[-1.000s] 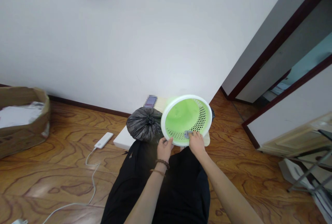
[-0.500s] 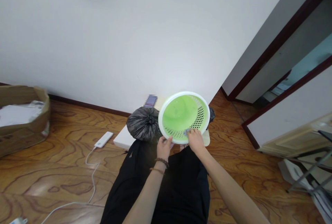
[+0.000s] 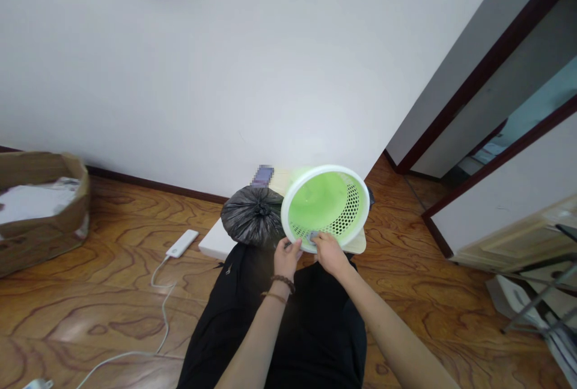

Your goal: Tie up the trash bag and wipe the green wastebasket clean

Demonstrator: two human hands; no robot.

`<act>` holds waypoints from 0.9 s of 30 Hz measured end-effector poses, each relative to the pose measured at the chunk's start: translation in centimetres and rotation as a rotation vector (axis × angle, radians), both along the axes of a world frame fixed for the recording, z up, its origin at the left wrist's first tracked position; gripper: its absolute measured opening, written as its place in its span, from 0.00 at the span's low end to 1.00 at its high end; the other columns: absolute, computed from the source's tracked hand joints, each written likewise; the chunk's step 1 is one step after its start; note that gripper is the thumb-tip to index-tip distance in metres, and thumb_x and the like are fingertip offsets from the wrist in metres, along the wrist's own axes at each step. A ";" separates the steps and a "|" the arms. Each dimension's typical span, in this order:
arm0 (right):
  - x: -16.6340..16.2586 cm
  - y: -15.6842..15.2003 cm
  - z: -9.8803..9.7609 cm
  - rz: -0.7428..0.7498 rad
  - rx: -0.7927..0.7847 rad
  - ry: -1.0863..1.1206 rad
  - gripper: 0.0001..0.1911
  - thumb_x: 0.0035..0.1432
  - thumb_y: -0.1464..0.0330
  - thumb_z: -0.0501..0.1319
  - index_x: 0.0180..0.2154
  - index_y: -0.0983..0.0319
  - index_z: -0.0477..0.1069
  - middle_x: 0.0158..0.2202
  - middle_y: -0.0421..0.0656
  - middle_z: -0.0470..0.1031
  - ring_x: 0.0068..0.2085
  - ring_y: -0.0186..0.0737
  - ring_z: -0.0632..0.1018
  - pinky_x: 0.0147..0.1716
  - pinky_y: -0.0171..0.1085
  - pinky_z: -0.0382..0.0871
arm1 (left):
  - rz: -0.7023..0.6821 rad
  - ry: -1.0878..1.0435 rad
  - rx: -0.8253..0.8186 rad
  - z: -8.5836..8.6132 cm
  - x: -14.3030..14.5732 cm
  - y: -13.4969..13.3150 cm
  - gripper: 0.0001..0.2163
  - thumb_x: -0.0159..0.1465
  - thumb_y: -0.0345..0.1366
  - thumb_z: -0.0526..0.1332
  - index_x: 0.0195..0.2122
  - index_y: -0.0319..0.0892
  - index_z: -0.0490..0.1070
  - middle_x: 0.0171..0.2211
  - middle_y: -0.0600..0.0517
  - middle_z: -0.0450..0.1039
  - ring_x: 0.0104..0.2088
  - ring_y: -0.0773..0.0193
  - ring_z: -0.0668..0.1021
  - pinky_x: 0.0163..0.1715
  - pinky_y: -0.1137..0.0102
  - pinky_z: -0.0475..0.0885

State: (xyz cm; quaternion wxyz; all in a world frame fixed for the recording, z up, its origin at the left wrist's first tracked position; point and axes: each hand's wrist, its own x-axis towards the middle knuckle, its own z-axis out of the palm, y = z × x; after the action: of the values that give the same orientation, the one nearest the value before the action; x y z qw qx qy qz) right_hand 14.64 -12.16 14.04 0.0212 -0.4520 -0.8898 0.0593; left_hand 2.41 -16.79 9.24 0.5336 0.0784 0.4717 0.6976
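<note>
A light green plastic wastebasket (image 3: 315,199) with a white rim and perforated sides tilts above my lap, its opening facing me. At the near left of the rim, my left hand (image 3: 287,253) is closed on it. My right hand (image 3: 330,252) pinches a small grey-blue cloth (image 3: 312,236) against the inside of the near rim, a little right of my left hand. How far the cloth extends under my fingers is hidden. A knotted black garbage bag (image 3: 253,216) lies just left of the wastebasket.
Behind the wastebasket, a pale board (image 3: 280,181) shows in part. A white flat box (image 3: 214,241) is under the bag. To the left, a power strip (image 3: 182,243) with a cord and a cardboard box (image 3: 45,220) with papers stand on the wooden floor. A white wall rises ahead.
The wastebasket has shifted slightly right and down, tilting a little. My right hand has slid the cloth left along the rim, closer to my left hand, which keeps its grip.
</note>
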 end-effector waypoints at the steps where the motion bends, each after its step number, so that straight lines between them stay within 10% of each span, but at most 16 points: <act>1: 0.7 0.2 0.3 -0.016 0.045 -0.062 0.18 0.57 0.77 0.48 0.47 0.63 0.69 0.45 0.49 0.69 0.47 0.43 0.66 0.47 0.38 0.55 | 0.009 -0.007 -0.003 0.1 0.0 0.0 0.15 0.52 0.33 0.67 0.38 0.38 0.63 0.33 0.44 0.76 0.32 0.63 0.79 0.39 0.62 0.74; 8: 1.5 1.1 -0.4 -0.181 0.111 -0.089 0.17 0.56 0.77 0.49 0.45 0.64 0.70 0.44 0.51 0.69 0.47 0.46 0.66 0.46 0.40 0.55 | 0.001 -0.011 -0.027 0.6 0.1 -0.2 0.15 0.53 0.33 0.66 0.39 0.38 0.63 0.35 0.43 0.76 0.34 0.62 0.79 0.40 0.62 0.74; 14: -1.8 0.0 -1.8 -0.027 -0.050 0.184 0.19 0.61 0.73 0.45 0.50 0.61 0.67 0.46 0.45 0.70 0.46 0.38 0.68 0.49 0.33 0.55 | -0.016 -0.018 -0.017 0.0 -0.1 -0.2 0.15 0.53 0.32 0.66 0.39 0.38 0.63 0.33 0.44 0.76 0.32 0.63 0.79 0.38 0.63 0.74; 27: 0.8 1.2 -0.2 -0.147 0.083 -0.060 0.19 0.58 0.77 0.47 0.47 0.63 0.70 0.45 0.48 0.69 0.46 0.43 0.65 0.46 0.38 0.55 | 0.025 -0.048 -0.047 0.4 -0.1 -0.1 0.15 0.54 0.33 0.65 0.40 0.37 0.63 0.34 0.44 0.75 0.33 0.63 0.79 0.39 0.64 0.74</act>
State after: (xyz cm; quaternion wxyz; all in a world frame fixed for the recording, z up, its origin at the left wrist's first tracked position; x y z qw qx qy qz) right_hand 15.45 -10.95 13.82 0.0176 -0.5162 -0.8563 0.0069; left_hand 2.29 -16.92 9.63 0.5378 0.0430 0.4759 0.6946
